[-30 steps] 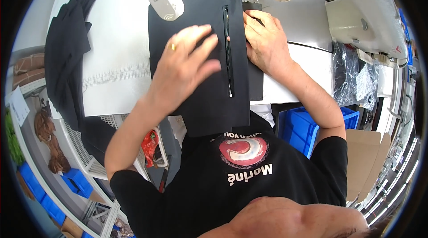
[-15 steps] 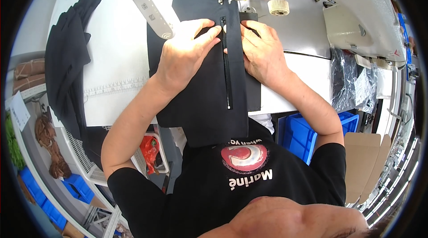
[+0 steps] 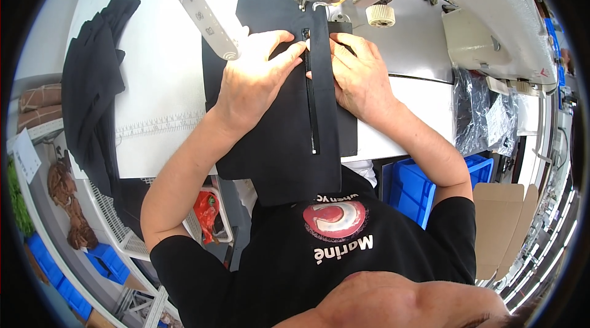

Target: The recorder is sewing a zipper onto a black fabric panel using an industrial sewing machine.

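While hands: left hand and right hand lie flat, pinning fabric, gripping nothing
Risk: zipper may drift; fingers sit near the needle

A white table fills the upper middle, with a printed ruler strip along its near edge. A white sewing machine stands on it at the upper right, a cream thread spool beside it. A pile of dark cloth lies on the table's left part. Under the table's right side sit blue crates, with a brown carton and clear plastic bags near them. At the left, white wire racks stand over more blue bins. The light is bright and even.
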A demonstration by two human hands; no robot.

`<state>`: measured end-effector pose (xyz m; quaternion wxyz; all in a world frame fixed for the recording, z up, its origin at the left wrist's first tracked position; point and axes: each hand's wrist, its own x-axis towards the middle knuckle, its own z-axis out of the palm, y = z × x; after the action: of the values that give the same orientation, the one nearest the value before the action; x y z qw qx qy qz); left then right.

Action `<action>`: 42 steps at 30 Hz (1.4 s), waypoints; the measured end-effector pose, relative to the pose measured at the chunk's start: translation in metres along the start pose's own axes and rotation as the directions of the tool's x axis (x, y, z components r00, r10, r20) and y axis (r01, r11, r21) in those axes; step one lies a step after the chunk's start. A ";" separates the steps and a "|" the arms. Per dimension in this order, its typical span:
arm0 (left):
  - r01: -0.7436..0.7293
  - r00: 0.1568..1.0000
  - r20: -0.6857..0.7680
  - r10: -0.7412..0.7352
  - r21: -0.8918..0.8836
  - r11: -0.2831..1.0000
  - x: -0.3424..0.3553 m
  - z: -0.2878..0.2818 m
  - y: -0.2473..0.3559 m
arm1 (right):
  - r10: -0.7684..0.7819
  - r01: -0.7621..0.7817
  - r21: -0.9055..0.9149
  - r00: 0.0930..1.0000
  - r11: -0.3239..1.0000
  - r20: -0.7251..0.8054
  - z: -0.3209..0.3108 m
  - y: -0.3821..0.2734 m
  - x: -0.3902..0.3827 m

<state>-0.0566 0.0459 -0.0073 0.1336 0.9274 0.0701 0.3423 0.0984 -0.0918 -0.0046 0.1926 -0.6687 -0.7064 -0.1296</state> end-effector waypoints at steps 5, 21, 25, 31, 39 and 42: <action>0.028 0.999 0.047 -0.028 -0.009 1.000 0.002 -0.003 0.004 | 0.002 -0.002 0.009 1.000 1.000 -0.012 0.003 -0.002 0.000; 0.071 0.991 0.112 -0.079 0.074 0.995 -0.003 -0.002 0.006 | 0.040 -0.039 -0.061 0.999 0.997 0.005 -0.002 0.005 0.005; 0.009 0.998 0.068 -0.013 0.062 0.998 -0.001 -0.003 0.005 | 0.045 -0.044 -0.048 0.999 0.998 0.012 -0.002 0.005 0.006; 0.003 0.997 0.075 -0.006 0.044 0.999 0.000 -0.002 0.004 | 0.047 -0.043 -0.069 0.997 0.997 0.069 -0.004 0.005 0.009; 0.002 0.995 0.095 -0.018 0.166 0.986 -0.001 -0.005 0.008 | 0.055 -0.053 -0.043 0.998 0.998 0.042 -0.003 0.005 0.004; 0.001 0.994 0.106 -0.019 0.168 0.986 -0.001 -0.005 0.008 | 0.053 -0.049 -0.067 0.997 0.997 0.055 -0.003 0.003 0.001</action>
<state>-0.0603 0.0392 -0.0020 0.0605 0.9520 0.0963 0.2842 0.1013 -0.0922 -0.0015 0.1538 -0.6958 -0.6896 -0.1287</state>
